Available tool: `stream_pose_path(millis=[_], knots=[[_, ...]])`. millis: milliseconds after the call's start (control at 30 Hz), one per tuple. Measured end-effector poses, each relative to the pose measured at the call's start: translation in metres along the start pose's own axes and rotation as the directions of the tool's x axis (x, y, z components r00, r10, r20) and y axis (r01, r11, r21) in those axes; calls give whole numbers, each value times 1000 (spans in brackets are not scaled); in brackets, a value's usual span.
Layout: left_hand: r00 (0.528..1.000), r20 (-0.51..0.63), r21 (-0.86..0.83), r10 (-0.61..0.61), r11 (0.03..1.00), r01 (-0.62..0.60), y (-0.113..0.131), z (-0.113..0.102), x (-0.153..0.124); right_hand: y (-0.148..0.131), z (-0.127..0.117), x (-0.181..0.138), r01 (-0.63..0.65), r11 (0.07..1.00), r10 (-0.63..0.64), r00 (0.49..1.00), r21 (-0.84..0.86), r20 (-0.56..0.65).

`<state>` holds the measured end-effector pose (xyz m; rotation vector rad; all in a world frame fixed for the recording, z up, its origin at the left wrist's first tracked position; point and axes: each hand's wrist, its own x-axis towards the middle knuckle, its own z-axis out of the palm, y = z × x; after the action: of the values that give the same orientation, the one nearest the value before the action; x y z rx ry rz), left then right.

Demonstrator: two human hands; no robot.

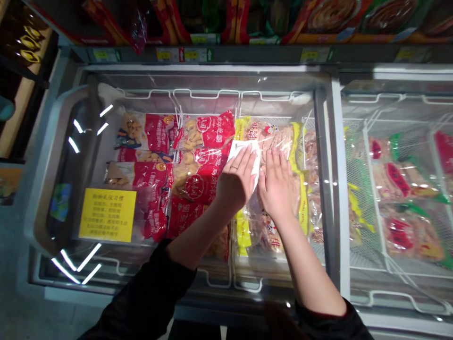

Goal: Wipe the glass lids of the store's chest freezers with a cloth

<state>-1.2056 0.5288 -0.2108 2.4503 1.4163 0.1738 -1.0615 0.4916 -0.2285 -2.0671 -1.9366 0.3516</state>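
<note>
I found the chest freezer [337,189] stocked along its whole length, with white wire racks [247,289] dividing the goods. Red bags [194,184] filled the left and middle sections; yellow-edged bags [243,231] lay right of the middle, below my hands. A rounded dark frame [35,208] ran along the left edge, streaked with light reflections. Past the right-hand rail, a neighbouring bay [399,182] held bags with green edges. Behind the back edge rose a shelf of red boxes [329,19], with price tags [184,55] along its lip.

A yellow notice [107,215] sat near the front left corner, printed with a heading and several lines of Chinese; the lower lines were too blurred to read. The red bags carried white Chinese lettering. On the yellow-edged bag nearest the front edge I could read the character 排. The price tags were too small to read.

My left hand [236,185], a ring on one finger, lay flat with fingers nearly together on a white cloth [235,150], right of the freezer's centre. My right hand [278,189] lay flat just beside it, fingers extended and close together, thumb by the cloth's edge.
</note>
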Motion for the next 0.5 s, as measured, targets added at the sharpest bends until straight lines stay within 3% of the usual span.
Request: stream_pose_path(millis=[133, 233, 367, 500], knots=[[994, -60, 12, -89, 996, 90, -28, -3, 22, 3, -1, -2, 12, 1000, -11, 1000, -16, 21], [988, -87, 22, -128, 991, 131, -35, -9, 1, 2, -2, -2, 23, 1000, -23, 999, -11, 25], [999, -30, 35, -22, 999, 23, -19, -11, -28, -1, 0, -1, 33, 999, -33, 999, 14, -1], [994, 46, 47, 102, 993, -104, -13, -7, -2, 0, 2, -3, 43, 999, -43, 999, 21, -19]])
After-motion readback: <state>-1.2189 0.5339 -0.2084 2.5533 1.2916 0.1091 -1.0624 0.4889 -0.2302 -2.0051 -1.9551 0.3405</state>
